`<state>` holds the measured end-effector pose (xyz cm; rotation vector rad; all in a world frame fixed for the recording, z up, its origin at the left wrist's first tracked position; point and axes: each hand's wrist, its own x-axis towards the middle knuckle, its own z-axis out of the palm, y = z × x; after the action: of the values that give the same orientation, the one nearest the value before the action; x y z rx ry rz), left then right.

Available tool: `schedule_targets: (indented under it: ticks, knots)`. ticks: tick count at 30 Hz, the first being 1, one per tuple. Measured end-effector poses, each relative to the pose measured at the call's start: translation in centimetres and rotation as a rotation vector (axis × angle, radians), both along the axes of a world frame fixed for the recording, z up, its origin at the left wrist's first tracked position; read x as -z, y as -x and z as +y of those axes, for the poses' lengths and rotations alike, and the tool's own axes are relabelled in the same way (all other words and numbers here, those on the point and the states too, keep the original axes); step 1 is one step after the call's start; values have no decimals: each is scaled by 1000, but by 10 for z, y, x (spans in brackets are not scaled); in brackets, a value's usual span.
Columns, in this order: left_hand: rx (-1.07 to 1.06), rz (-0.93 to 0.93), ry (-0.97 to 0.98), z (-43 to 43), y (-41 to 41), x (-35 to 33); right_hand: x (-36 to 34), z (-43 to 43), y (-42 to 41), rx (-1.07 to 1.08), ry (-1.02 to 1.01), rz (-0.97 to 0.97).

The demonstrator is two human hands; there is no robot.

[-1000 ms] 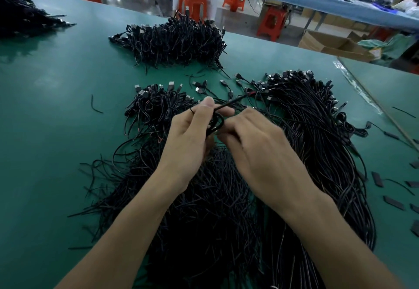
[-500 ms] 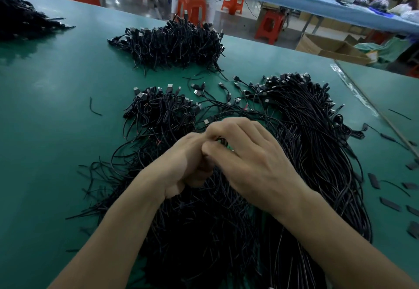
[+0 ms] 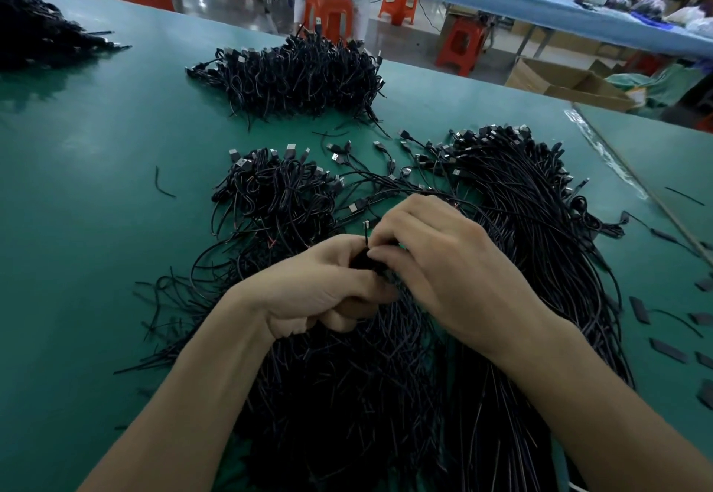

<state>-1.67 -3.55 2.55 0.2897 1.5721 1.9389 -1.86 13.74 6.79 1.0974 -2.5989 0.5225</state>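
Note:
My left hand (image 3: 320,291) and my right hand (image 3: 443,267) meet above a big heap of loose black USB cables (image 3: 521,260) on the green table (image 3: 77,260). Both hands curl round one small coiled black cable (image 3: 364,256) between them; its thin end sticks up by my right fingertips. Most of the coil is hidden by my fingers. To the left of my hands lies a small pile of coiled cables (image 3: 274,190).
A second pile of bundled cables (image 3: 297,78) sits at the far middle, another at the far left corner (image 3: 34,32). Black flat strips (image 3: 667,349) lie at the right. Beyond the table edge are orange stools (image 3: 328,13), a seated person and cardboard boxes (image 3: 567,82).
One second ago my hands were raised with a cable loop open between the fingers. They have since dropped nearer to me and closed together round the coil.

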Motion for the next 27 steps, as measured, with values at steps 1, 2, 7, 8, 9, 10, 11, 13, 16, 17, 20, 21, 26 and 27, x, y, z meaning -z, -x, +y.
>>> schedule_targets:
  ticks: [1,2,7,8,9,10,11,13,16,17,20,21,26,27]
  knots:
    - [19,-7,5,0,-1,-1,-1,1,0,-16,-8,-13]
    - [39,-23,0,1,-2,-2,-3,2,-1,-23,-15,-38]
    - [69,-58,-13,4,-4,-3,-10,5,0,-19,-83,-152]
    - [67,-52,-4,5,-4,-3,-10,5,0,-25,-85,-156]
    - [63,-46,7,5,-4,-3,-11,5,0,-28,-84,-158]
    - [56,-40,17,5,-4,-3,-12,6,0,-25,-81,-161]
    - [51,-37,24,6,-4,-4,-13,6,1,-19,-78,-167]
    - [47,-28,45,7,-4,-3,-15,5,1,-7,-91,-166]
    - [45,12,87,9,-4,-3,-16,3,2,-13,-159,-139]
    - [43,25,97,9,-5,-4,-16,2,2,-26,-171,-133]
    - [22,39,119,8,-5,-3,-17,1,2,-82,-181,-124]
    - [15,43,124,8,-5,-3,-17,2,2,-98,-180,-124]
    - [-45,63,181,10,-4,-2,-9,5,3,-26,-40,-154]
    - [-50,81,202,11,-4,-2,-7,6,3,1,-8,-158]
